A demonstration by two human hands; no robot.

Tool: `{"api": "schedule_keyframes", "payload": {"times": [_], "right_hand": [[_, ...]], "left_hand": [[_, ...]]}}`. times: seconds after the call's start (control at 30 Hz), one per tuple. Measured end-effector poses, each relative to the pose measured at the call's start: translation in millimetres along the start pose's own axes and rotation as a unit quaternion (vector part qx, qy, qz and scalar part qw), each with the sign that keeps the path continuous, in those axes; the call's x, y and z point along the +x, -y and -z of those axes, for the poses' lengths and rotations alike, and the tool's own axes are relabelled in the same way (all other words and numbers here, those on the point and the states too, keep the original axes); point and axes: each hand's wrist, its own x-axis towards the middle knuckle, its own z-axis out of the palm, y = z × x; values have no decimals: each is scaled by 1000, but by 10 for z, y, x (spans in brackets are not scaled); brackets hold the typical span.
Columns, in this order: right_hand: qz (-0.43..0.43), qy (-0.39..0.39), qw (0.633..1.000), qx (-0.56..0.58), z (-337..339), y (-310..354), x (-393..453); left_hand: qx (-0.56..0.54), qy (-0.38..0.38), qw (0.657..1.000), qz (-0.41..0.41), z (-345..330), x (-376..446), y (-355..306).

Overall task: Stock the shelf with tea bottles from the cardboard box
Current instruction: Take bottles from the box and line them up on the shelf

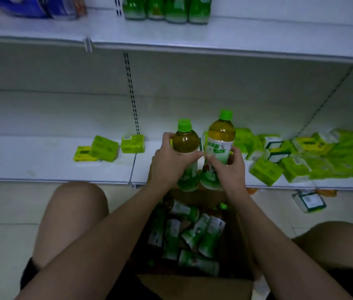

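Two tea bottles up, one per closed grip: left hand, right hand; four shelved above. Plenty left in cardboard box.

I have only one view, from the camera on the person's head. It looks forward and steeply down, close over the cardboard box between the knees, and faces the low shelf; the upper shelf crosses the top edge.
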Motion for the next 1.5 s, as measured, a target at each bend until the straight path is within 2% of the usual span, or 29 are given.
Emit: {"api": "schedule_keyframes", "payload": {"times": [0.2,0.4,0.6,0.83,0.97,1.27,1.5], "right_hand": [[76,51,995,29,150,810,13],[100,-8,992,83,221,1423,130],[167,-45,982,74,280,2060,383],[229,-30,972,45,311,2603,724],[247,-12,968,31,248,2804,951],[213,27,976,-23,18,2764,1529],[216,51,975,-20,-121,2708,1727]], "left_hand": [[-78,5,994,-79,530,221,-523],[-136,-4,980,-142,825,377,-1160],[-110,-43,969,-216,1123,589,-1855],[-94,-68,959,-260,1310,1005,-2390],[-107,-77,959,-251,1274,1276,-2539],[-119,-52,966,-225,1013,1859,-2497],[-44,-40,967,-249,899,2101,-2442]]}}
